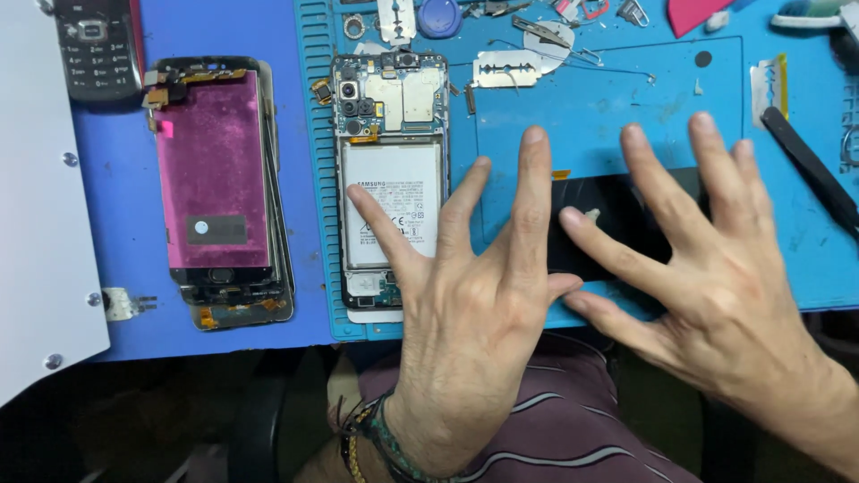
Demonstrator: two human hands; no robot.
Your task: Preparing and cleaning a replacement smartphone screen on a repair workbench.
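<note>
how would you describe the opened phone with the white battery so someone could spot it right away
Start at the blue ridged work mat; along its left edge lies the opened phone, upright, back cover off. The left hand spreads just over its lower right, little finger over the white battery. Unlike the stack of pink-backed screens to its left, it shows camera modules and metal shields above the battery.

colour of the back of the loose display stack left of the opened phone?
Magenta-pink, dark-edged, on the display stack; head view shows it.
</note>
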